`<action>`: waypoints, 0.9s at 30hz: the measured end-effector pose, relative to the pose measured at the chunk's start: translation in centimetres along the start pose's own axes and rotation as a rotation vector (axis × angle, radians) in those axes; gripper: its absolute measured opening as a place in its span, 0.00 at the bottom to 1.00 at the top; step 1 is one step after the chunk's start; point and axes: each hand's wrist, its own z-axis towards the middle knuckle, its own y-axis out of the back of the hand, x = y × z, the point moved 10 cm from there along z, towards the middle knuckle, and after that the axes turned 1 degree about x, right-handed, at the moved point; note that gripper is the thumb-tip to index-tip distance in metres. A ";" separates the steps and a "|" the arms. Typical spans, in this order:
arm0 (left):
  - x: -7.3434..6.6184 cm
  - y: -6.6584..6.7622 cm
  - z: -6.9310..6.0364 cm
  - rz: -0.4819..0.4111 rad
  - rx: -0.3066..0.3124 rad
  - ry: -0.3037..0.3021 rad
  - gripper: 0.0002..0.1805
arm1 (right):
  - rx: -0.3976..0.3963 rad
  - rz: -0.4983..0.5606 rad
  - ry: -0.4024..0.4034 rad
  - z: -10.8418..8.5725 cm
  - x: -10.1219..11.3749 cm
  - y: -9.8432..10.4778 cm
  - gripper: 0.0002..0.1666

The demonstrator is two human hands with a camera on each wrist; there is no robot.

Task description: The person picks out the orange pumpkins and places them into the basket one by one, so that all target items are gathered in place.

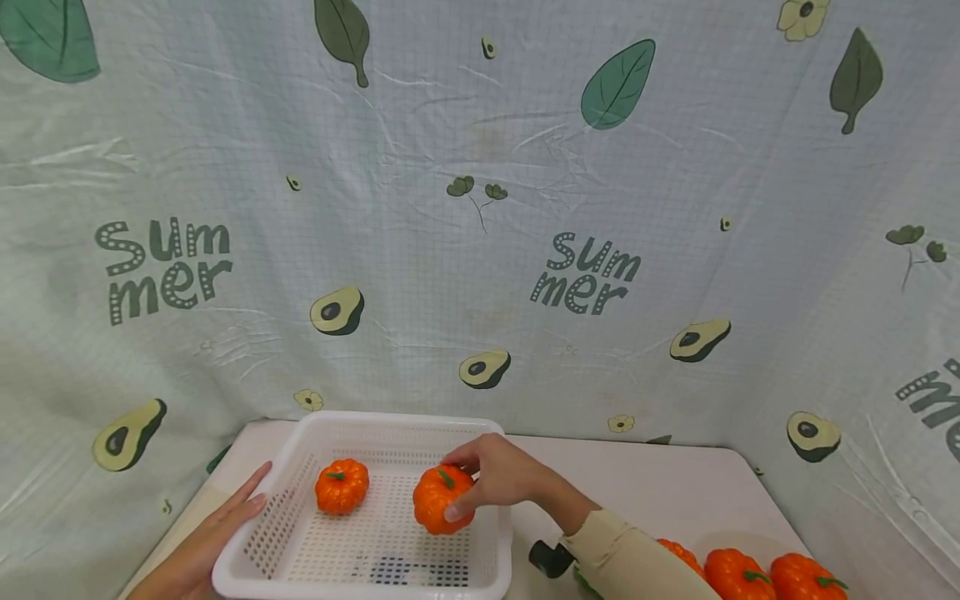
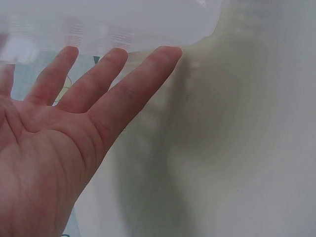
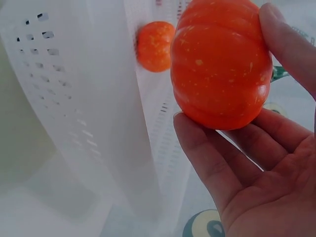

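A white perforated basket (image 1: 360,423) stands on the table. One small orange pumpkin (image 1: 342,487) lies in its left part; the right wrist view shows that pumpkin (image 3: 155,46) beyond the basket wall (image 3: 113,98). My right hand (image 1: 498,475) grips another orange pumpkin (image 1: 435,502) between thumb and fingers over the basket's right part. In the right wrist view, the fingers and thumb of my right hand (image 3: 261,143) are round this pumpkin (image 3: 219,64). My left hand (image 1: 206,537), its fingers extended, is at the basket's left side; the left wrist view shows this hand (image 2: 74,118) with fingertips against the basket (image 2: 148,24).
Several orange pumpkins (image 1: 738,575) sit at the table's front right, partly behind my right sleeve (image 1: 637,558). A black object (image 1: 551,559) lies between the basket and that sleeve. A printed cloth (image 1: 420,250) hangs behind the table (image 1: 630,475).
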 end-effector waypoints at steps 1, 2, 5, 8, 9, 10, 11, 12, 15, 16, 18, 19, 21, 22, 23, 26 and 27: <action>0.0 0.0 0.0 0.005 -0.007 -0.001 0.51 | -0.002 0.000 0.002 0.1 0.0 0.0 0.31; 0.0 0.0 0.0 0.010 -0.010 -0.002 0.51 | -0.005 0.000 0.005 0.1 0.1 -0.1 0.31; -0.1 0.1 0.0 0.023 -0.014 -0.003 0.51 | -0.020 -0.012 0.008 0.3 0.1 -0.2 0.31; -0.2 0.2 0.2 0.050 -0.022 0.000 0.51 | -0.032 -0.016 0.002 0.6 0.1 -0.2 0.31; -0.3 0.2 0.2 0.060 -0.025 0.000 0.51 | -0.037 -0.019 -0.002 0.6 0.1 -0.3 0.32; -0.3 0.2 0.2 0.072 -0.030 -0.001 0.50 | -0.040 -0.023 -0.005 0.7 0.1 -0.3 0.32; -0.3 0.2 0.3 0.076 -0.033 -0.001 0.50 | -0.044 -0.024 -0.007 0.8 0.1 -0.3 0.32; -0.3 0.3 0.3 0.080 -0.040 0.000 0.49 | -0.047 -0.024 -0.008 0.8 0.2 -0.4 0.32; -0.3 0.2 0.3 0.080 -0.036 -0.004 0.49 | -0.058 -0.025 -0.014 1.1 0.1 -0.6 0.32; -0.3 0.2 0.2 0.076 -0.040 -0.002 0.49 | -0.061 -0.023 -0.014 1.2 0.1 -0.6 0.32; -0.2 0.3 0.2 0.073 -0.041 -0.001 0.49 | -0.068 -0.020 -0.018 1.4 0.0 -0.8 0.32; -0.3 0.3 0.3 0.078 -0.036 -0.004 0.49 | -0.072 -0.018 -0.020 1.5 0.0 -0.8 0.32; -0.2 0.4 0.3 0.073 -0.038 -0.005 0.49 | -0.079 -0.015 -0.022 1.7 0.0 -0.9 0.32; -0.2 0.5 0.3 0.067 -0.038 -0.006 0.48 | -0.083 -0.014 -0.024 1.7 0.1 -1.0 0.32; -0.2 0.4 0.3 0.068 -0.033 -0.009 0.48 | -0.087 -0.017 -0.026 1.8 0.1 -1.0 0.32; -0.1 0.5 0.3 0.063 -0.026 -0.011 0.49 | -0.099 -0.017 -0.038 1.9 0.2 -1.2 0.32; -0.1 0.5 0.3 0.057 -0.026 -0.009 0.49 | -0.103 -0.016 -0.047 1.9 0.2 -1.2 0.33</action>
